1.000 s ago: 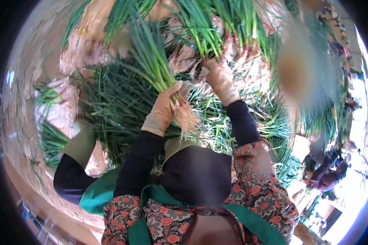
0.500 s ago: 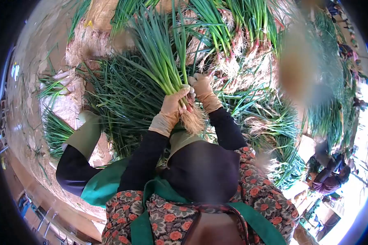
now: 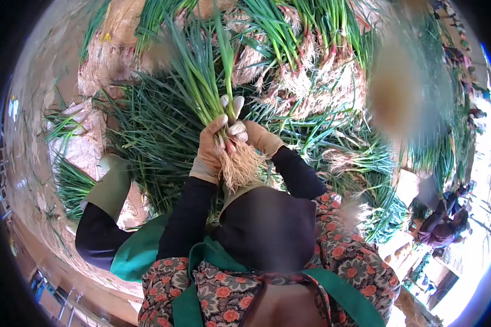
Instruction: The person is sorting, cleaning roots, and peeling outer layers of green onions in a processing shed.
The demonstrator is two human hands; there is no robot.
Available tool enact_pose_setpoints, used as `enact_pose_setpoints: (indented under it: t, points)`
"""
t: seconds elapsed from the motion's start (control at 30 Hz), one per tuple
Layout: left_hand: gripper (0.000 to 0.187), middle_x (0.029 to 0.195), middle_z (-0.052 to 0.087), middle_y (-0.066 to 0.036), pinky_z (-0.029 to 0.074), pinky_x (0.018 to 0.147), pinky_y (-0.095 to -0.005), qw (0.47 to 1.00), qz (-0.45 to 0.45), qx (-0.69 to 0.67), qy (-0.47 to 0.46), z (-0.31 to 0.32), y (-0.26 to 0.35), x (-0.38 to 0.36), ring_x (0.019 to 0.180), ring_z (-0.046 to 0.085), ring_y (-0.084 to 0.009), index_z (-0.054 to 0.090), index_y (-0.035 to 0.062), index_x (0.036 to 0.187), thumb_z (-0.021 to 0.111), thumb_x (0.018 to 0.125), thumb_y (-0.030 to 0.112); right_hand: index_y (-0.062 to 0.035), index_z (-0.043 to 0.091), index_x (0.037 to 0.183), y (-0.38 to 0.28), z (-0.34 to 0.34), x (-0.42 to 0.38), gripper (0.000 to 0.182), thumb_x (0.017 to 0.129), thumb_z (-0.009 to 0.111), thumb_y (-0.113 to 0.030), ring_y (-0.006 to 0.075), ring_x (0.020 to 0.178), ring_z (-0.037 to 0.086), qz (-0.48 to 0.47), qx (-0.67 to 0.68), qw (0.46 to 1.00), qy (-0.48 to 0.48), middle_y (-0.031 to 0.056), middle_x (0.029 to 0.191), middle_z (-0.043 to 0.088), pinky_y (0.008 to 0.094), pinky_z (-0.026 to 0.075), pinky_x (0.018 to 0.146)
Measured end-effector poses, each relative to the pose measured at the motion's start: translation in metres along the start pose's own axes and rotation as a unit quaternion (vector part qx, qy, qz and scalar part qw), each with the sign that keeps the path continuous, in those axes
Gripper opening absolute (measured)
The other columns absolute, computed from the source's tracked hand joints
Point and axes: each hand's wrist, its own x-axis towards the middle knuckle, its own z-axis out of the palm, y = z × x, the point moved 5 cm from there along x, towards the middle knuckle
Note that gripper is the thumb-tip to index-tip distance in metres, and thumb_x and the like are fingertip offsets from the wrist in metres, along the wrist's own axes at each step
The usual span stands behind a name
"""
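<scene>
Green leaves and pale, stringy roots fill the floor: at far left a few loose onions (image 3: 77, 115) lie near a small bundle (image 3: 75, 182), its leaves narrow and pointed. Next comes a broad, dark leaf pile (image 3: 153, 128), glossy and tangled.

At the centre, the left hand (image 3: 206, 150), in a tan glove, closes around the onion bunch (image 3: 199, 82), leaves up, with its wiry root tuft hanging below the grip. The right hand (image 3: 261, 139), a second ago out among the bundles beyond, is now tucked against the bunch, its fingers bent in around a long stalk (image 3: 225, 57). That stalk stands almost alongside the others, so it seems to be joining the bunch. Which hand some pale fingertips belong to, I cannot tell.

Further right, reddish, smooth-stemmed bundles (image 3: 333, 46) end in shaggy, matted roots; below them lies a fanned bundle (image 3: 365, 159), loose and straw-coloured at its root end.
</scene>
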Motion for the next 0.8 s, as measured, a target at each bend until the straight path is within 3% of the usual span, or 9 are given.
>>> enact_pose_setpoints:
  t: [0.03,0.13,0.2,0.27,0.4,0.57,0.67,0.7,0.8]
  points:
    - [0.043,0.126,0.053,-0.011,0.044,0.065,-0.0322,1.0,-0.014,-0.015,-0.007,0.007,0.0,0.003,0.066,0.05,-0.0155,0.047,0.0116,0.126,0.056,0.085,0.01,-0.0062,0.06,0.099,-0.015,-0.012,-0.022,0.019,0.082,0.055,-0.014,0.02,0.083,0.062,0.049,-0.047,0.995,-0.078,0.0095,0.089,0.065,0.0327,0.046,0.07]
    - [0.042,0.112,0.059,-0.01,0.044,0.065,-0.0314,0.996,-0.048,-0.076,0.021,-0.002,0.009,0.018,0.066,0.05,-0.0143,0.047,0.0103,0.127,0.056,0.086,0.011,-0.0032,0.057,0.101,-0.068,-0.092,-0.051,0.027,0.084,0.058,-0.024,0.0326,0.074,0.063,0.136,0.147,0.978,-0.057,0.0189,0.085,0.064,0.0382,0.051,0.068]
    - [0.033,0.088,0.06,-0.006,0.044,0.065,-0.0306,0.994,-0.081,-0.06,0.033,-0.007,0.006,0.025,0.066,0.052,-0.0144,0.051,0.006,0.118,0.057,0.085,0.011,-0.0034,0.056,0.103,-0.022,-0.149,-0.035,0.029,0.084,0.058,-0.025,0.0328,0.073,0.063,-0.011,-0.111,0.951,0.29,0.0185,0.084,0.064,0.0383,0.051,0.068]
    - [0.027,0.079,0.059,-0.005,0.044,0.064,-0.0298,0.996,-0.086,-0.007,0.032,-0.01,-0.001,0.029,0.066,0.053,-0.0151,0.053,0.0044,0.111,0.058,0.085,0.01,-0.0036,0.056,0.106,-0.027,-0.194,-0.047,0.031,0.084,0.058,-0.025,0.0328,0.077,0.063,0.067,-0.15,0.875,0.454,0.0177,0.082,0.065,0.0371,0.05,0.073]
    - [0.022,0.068,0.058,-0.011,0.054,0.059,-0.0346,0.936,-0.005,0.295,0.191,-0.024,0.005,0.028,0.054,0.059,-0.0221,0.056,-0.0009,0.093,0.058,0.086,0.02,-0.0028,0.06,0.097,-0.044,-0.183,-0.04,0.026,0.084,0.058,-0.025,0.0318,0.076,0.063,0.157,-0.224,0.904,0.329,0.0187,0.077,0.064,0.0386,0.05,0.069]
    - [0.03,0.069,0.06,-0.013,0.049,0.046,-0.0288,0.92,-0.066,0.324,0.208,-0.026,0.004,0.026,0.052,0.058,-0.02,0.057,-0.0008,0.098,0.061,0.084,0.025,-0.0054,0.061,0.107,-0.077,-0.106,-0.074,0.028,0.084,0.06,-0.022,0.0329,0.09,0.06,-0.058,-0.189,0.948,0.248,0.0203,0.098,0.062,0.0366,0.047,0.08]
    - [0.026,0.07,0.06,-0.012,0.048,0.044,-0.0277,0.908,-0.067,0.364,0.197,-0.043,0.005,0.029,0.051,0.058,-0.0199,0.058,0.0002,0.096,0.059,0.085,0.023,-0.006,0.058,0.115,-0.052,-0.1,-0.081,0.038,0.09,0.054,-0.034,0.0309,0.091,0.059,-0.007,0.013,0.995,0.098,0.0191,0.101,0.063,0.0341,0.045,0.083]
    - [0.021,0.07,0.061,-0.012,0.049,0.046,-0.0288,0.909,-0.067,0.37,0.177,-0.047,0.007,0.028,0.052,0.058,-0.02,0.059,0.0006,0.094,0.058,0.086,0.02,-0.0036,0.059,0.113,-0.048,-0.105,-0.078,0.041,0.093,0.048,-0.038,0.0228,0.085,0.061,-0.009,0.008,0.993,0.117,0.0158,0.094,0.064,0.0307,0.046,0.078]
    - [0.02,0.069,0.061,-0.011,0.049,0.046,-0.0298,0.897,-0.066,0.382,0.212,-0.057,0.004,0.019,0.051,0.058,-0.0205,0.058,0.0001,0.093,0.057,0.086,0.019,-0.0039,0.061,0.102,-0.046,-0.098,-0.052,0.035,0.091,0.052,-0.036,0.0154,0.063,0.057,0.16,0.375,0.911,0.062,0.0065,0.075,0.063,0.0266,0.045,0.056]
